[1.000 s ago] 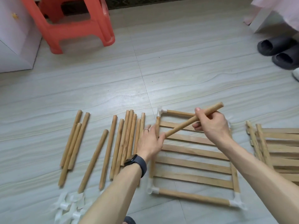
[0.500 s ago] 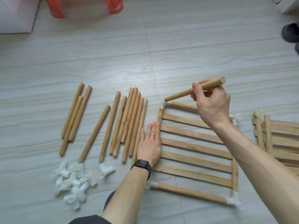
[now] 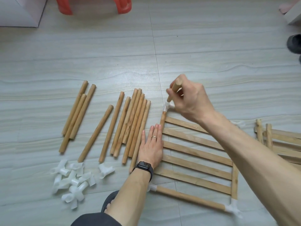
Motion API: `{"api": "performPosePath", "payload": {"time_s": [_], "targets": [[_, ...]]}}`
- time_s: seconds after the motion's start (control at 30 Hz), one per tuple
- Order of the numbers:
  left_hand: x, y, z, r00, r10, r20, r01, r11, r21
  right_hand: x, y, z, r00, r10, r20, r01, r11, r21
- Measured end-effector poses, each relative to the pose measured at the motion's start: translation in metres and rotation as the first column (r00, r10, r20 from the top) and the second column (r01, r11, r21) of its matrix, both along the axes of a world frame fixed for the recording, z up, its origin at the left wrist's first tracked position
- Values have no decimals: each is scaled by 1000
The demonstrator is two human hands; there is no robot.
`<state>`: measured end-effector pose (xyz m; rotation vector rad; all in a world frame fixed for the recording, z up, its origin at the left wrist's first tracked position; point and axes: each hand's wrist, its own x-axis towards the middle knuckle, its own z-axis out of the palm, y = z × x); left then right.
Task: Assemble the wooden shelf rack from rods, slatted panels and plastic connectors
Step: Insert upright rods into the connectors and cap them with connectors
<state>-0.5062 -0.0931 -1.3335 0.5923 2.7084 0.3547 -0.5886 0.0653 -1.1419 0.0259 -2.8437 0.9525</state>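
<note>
A slatted wooden panel (image 3: 195, 154) lies flat on the floor, framed by rods with white plastic connectors at its corners. My right hand (image 3: 190, 101) grips a wooden rod (image 3: 174, 90), held nearly upright, its lower end at the far-left corner connector (image 3: 167, 107). My left hand (image 3: 152, 146) lies flat, fingers together, pressing on the panel's left edge rod; a watch is on that wrist. Several loose rods (image 3: 128, 123) lie in a row to the left. A heap of white connectors (image 3: 71, 181) sits near the rods' front ends.
More slatted panels (image 3: 280, 141) are stacked at the right edge. A red plastic stool (image 3: 96, 5) and a white cabinet (image 3: 21, 12) stand at the top left. A dark slipper (image 3: 294, 44) lies at the right. My knee (image 3: 96, 219) shows at the bottom.
My right hand swung the rod from a slanted hold above the panel to nearly upright over the far-left corner connector. My left hand stays flat on the panel's left edge.
</note>
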Motion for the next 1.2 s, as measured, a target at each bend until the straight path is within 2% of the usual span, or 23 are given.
{"api": "performPosePath", "payload": {"time_s": [0.1,0.2,0.3,0.4,0.9,1.03,1.2], "targets": [[0,1,0,1000,6,-14,-6,1000,10,8,-10,-8,999,32,11,-32,999,37],[1,0,-2,1000,5,-21,-5,1000,22,5,-10,-7,1000,-22,-13,23,1000,11],[-1,-1,-2,1000,-2,-7,2,1000,21,-22,4,-1,976,-197,96,198,980,-2],[-2,-1,-2,1000,-11,8,11,1000,27,-42,14,-1,950,-243,197,240,970,39],[-10,-16,6,995,-95,-19,95,995,-27,-38,9,-12,923,-332,193,323,943,76],[-5,-8,4,997,-70,-8,70,997,-33,-44,4,-16,924,-320,210,317,947,50],[7,20,0,999,36,34,-36,999,-14,-46,-14,-25,935,-322,149,325,946,4]]}}
